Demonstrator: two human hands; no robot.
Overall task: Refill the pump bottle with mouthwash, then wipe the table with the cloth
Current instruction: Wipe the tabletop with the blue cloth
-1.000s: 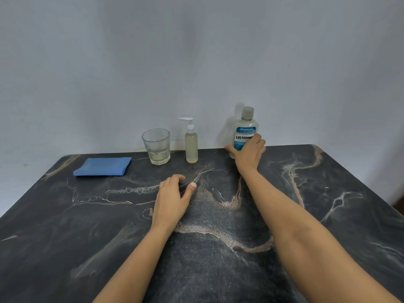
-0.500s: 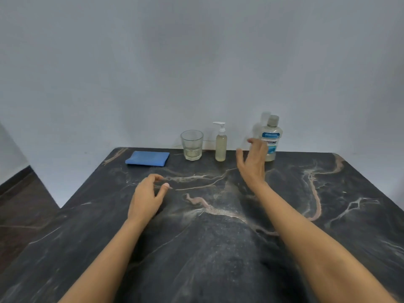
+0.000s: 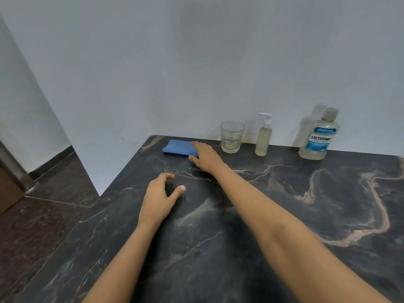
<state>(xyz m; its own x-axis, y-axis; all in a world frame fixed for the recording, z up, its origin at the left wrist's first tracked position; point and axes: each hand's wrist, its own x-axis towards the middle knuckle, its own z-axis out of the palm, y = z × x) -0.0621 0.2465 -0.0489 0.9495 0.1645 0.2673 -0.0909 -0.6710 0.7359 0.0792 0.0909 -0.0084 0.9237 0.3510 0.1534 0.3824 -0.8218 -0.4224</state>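
Observation:
A folded blue cloth (image 3: 175,148) lies at the table's far left corner. My right hand (image 3: 205,157) reaches across and rests on the cloth's right end, fingers laid over its top and thumb at its near edge. My left hand (image 3: 159,197) rests on the dark marble table (image 3: 284,215) with fingers loosely curled, holding nothing. Against the wall stands the pump bottle (image 3: 263,138) with pale yellow liquid. To its right stands the capped mouthwash bottle (image 3: 318,138), which has a blue label.
A clear glass (image 3: 231,136) with a little pale liquid stands between the cloth and the pump bottle. The table's left edge drops to a dark tiled floor (image 3: 43,204). A white wall runs behind the table.
My right hand has left the mouthwash bottle and swung left across the table onto the blue cloth. The view has turned left. My left hand stays in place.

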